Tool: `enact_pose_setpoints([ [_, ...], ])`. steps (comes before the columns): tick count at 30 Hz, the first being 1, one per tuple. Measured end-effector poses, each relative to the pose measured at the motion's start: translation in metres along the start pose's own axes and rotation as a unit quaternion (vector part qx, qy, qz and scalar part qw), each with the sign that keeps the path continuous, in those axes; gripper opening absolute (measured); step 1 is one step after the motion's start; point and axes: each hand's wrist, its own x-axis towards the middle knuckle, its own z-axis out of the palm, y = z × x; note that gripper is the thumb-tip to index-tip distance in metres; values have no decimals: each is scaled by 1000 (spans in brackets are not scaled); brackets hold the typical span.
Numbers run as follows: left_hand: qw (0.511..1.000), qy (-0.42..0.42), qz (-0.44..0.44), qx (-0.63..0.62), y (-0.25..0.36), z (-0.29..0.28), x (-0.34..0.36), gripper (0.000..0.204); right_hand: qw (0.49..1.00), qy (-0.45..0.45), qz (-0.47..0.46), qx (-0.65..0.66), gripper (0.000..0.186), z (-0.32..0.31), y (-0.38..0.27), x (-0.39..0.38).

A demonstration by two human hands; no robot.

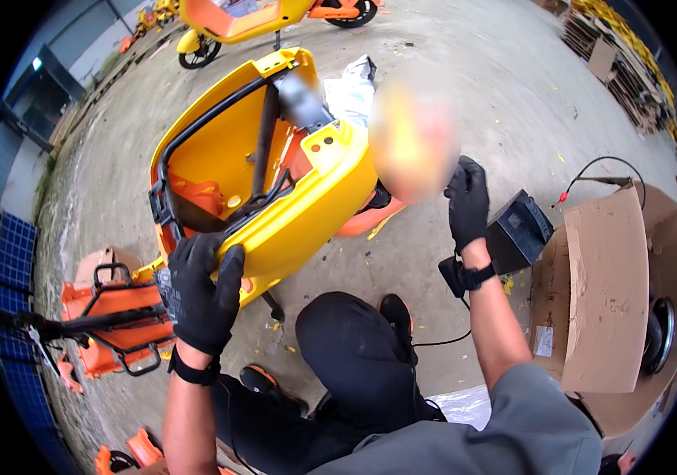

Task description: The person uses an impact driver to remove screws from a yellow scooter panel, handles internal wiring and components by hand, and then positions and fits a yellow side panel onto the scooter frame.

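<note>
- The yellow scooter body shell is what I hold: it stands tilted on the concrete floor in front of my raised knee, its hollow inner side turned up toward me.
- My left hand, in a black glove, is clamped over the shell's lower near edge, fingers curled around the rim.
- My right hand, also gloved in black, is lifted to the right of the shell; its fingers are bent, but a blurred patch covers what lies by them, so I cannot tell whether they grip anything.
- Inside the shell run a black frame tube and orange inner parts.
- To the right of the shell a small black box sits on the floor, and past it an open cardboard carton.
- To the left of the shell lies an orange panel with a black rack.
- Beyond the shell, farther off, another yellow scooter is parked.
</note>
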Motion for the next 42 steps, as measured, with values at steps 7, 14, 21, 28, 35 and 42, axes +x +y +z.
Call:
enact_pose_setpoints([
  [7, 997, 48, 61, 10, -16, -2, 2, 21, 940, -276, 164, 118, 30, 39, -69, -51],
  [14, 997, 22, 65, -35, -31, -10, -1, 21, 937, -293, 154, 112, 39, 79, -60, -74],
  [21, 993, 36, 106, -35, -39, -5, -5, 17, 884, -312, 239, 254, 37, 81, -41, -83],
  [28, 993, 44, 95, -49, -55, -22, -10, 23, 925, -282, 161, 195, 27, 75, -67, -106],
  [35, 991, 41, 99, -77, -55, -14, -9, 29, 925, -311, 175, 135, 35, 84, -43, -115],
  [42, 990, 47, 100, -83, -50, -18, -9, 38, 806, -402, 336, 276, 48, 115, 26, -152],
])
